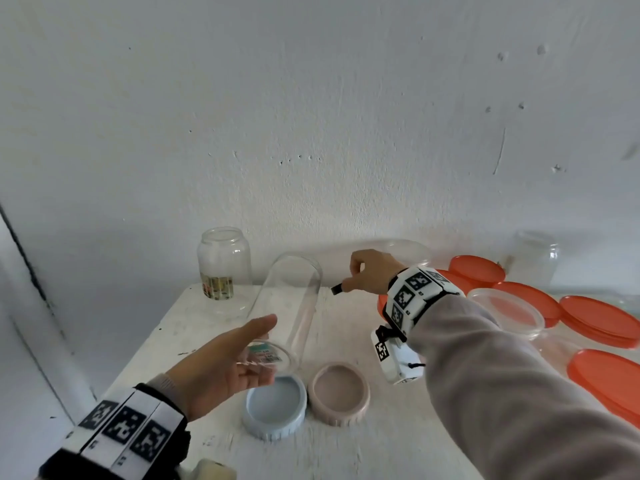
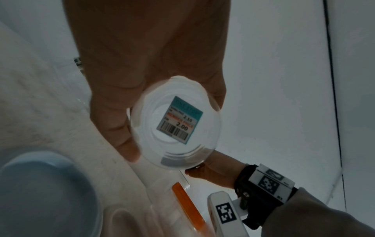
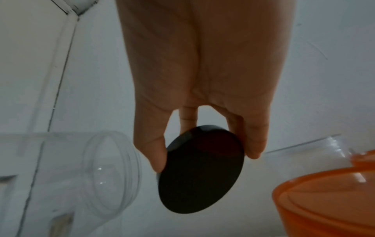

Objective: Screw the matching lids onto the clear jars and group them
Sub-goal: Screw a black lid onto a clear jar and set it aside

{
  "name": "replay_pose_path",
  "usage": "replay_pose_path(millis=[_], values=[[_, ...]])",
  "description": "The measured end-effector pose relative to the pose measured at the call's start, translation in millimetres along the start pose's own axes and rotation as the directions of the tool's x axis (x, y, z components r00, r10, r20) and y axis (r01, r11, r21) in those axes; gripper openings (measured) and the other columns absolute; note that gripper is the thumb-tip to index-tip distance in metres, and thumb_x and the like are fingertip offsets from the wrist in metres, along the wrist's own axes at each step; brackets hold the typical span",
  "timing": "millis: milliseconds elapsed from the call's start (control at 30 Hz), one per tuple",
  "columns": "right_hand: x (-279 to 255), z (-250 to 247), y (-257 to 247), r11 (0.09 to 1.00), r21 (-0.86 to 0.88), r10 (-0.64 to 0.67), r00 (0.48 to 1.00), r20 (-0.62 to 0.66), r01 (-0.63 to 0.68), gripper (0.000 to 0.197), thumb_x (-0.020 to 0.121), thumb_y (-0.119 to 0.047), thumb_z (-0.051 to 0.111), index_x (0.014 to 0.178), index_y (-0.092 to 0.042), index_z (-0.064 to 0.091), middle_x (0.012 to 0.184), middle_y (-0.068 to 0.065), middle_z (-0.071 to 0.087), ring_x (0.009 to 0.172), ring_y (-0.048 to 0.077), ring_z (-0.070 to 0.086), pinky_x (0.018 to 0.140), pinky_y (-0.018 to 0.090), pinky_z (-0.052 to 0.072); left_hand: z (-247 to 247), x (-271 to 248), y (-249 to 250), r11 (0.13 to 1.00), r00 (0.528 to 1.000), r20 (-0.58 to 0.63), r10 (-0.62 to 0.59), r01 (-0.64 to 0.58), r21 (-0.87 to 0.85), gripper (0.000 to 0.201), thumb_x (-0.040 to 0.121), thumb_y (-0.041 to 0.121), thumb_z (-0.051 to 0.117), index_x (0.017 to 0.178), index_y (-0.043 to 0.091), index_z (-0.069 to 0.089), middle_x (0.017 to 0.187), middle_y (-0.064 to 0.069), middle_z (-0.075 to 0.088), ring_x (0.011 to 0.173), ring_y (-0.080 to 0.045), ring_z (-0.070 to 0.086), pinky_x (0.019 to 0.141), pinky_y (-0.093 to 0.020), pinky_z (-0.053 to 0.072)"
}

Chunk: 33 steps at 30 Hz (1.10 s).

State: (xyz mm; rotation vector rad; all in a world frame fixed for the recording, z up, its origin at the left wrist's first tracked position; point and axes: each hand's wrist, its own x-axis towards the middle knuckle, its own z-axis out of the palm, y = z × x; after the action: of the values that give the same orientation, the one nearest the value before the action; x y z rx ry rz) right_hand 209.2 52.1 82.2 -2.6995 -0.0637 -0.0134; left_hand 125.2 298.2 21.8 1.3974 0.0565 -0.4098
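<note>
My left hand [image 1: 258, 348] grips the base of a tall clear jar [image 1: 294, 299], which tilts away from me with its mouth toward the wall. A price sticker shows on the jar's base [image 2: 176, 121] in the left wrist view. My right hand [image 1: 348, 280] pinches a round black lid [image 1: 336, 289] by its rim, just right of the jar's open mouth [image 3: 109, 168] and apart from it. The black lid [image 3: 201, 170] faces the right wrist camera flat on. A blue lid [image 1: 275, 408] and a pink lid [image 1: 339, 393] lie upside down side by side on the white table [image 1: 346, 452].
An open glass jar [image 1: 224, 265] with a label stands at the back left corner. A second long clear jar [image 1: 388, 251] lies along the wall behind my right hand. Several orange lids [image 1: 602, 317] and a clear round tub [image 1: 509, 313] crowd the right side.
</note>
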Motion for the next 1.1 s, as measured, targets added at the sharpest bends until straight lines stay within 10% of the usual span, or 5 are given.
replay_pose_path(millis=[133,333,467,667,1100], values=[[-15,-7,1,1.000,-0.003,-0.009,0.999,-0.040,0.009,0.059,0.065,-0.036,0.083,0.101,-0.019,0.039,0.098,-0.001,0.032,0.075,0.015,0.045,0.060,0.026,0.039,10,-6,-5,0.999,1.000,-0.016,0.013,-0.012,0.036,0.068,0.065,0.051,0.066,0.113,0.005,0.057,0.102,-0.020,0.071,0.093,-0.028,0.070,0.069,-0.033,0.057],[-54,-27,10,0.971,-0.066,-0.237,0.963,-0.131,0.230,0.070,0.058,-0.024,0.082,0.106,-0.026,0.032,0.104,-0.003,0.024,0.076,0.006,0.043,0.057,0.017,0.039,22,-15,-12,0.993,0.996,0.069,0.054,-0.060,0.099,0.077,0.047,0.041,0.082,0.113,0.008,0.060,0.108,-0.018,0.069,0.093,-0.023,0.068,0.088,-0.034,0.051],[-82,-37,16,0.951,-0.051,-0.307,0.952,-0.018,0.306,0.085,0.054,-0.025,0.078,0.119,-0.039,0.026,0.102,-0.014,0.027,0.087,0.006,0.045,0.065,0.022,0.045,32,-18,-19,0.968,0.982,0.191,0.013,-0.060,0.243,0.068,0.066,0.033,0.080,0.127,0.020,0.052,0.111,-0.006,0.068,0.101,-0.016,0.067,0.085,-0.025,0.051],[-115,-61,24,0.964,0.124,-0.236,0.972,-0.001,0.234,0.072,0.056,-0.032,0.069,0.118,-0.036,0.033,0.119,-0.010,0.045,0.103,0.014,0.052,0.074,0.027,0.051,58,-20,-29,0.923,0.957,0.289,-0.025,-0.090,0.375,0.092,0.043,0.034,0.082,0.126,0.024,0.043,0.123,-0.002,0.061,0.115,-0.016,0.058,0.103,-0.035,0.043],[-134,-80,30,0.987,0.058,-0.160,0.951,0.265,0.150,0.060,0.070,-0.038,0.075,0.121,-0.055,0.047,0.114,-0.037,0.049,0.106,-0.006,0.052,0.076,0.014,0.040,116,9,-59,0.743,0.927,0.374,-0.024,-0.234,0.627,0.090,0.061,0.018,0.089,0.130,0.025,0.032,0.128,0.008,0.045,0.126,-0.011,0.044,0.107,-0.030,0.040]])
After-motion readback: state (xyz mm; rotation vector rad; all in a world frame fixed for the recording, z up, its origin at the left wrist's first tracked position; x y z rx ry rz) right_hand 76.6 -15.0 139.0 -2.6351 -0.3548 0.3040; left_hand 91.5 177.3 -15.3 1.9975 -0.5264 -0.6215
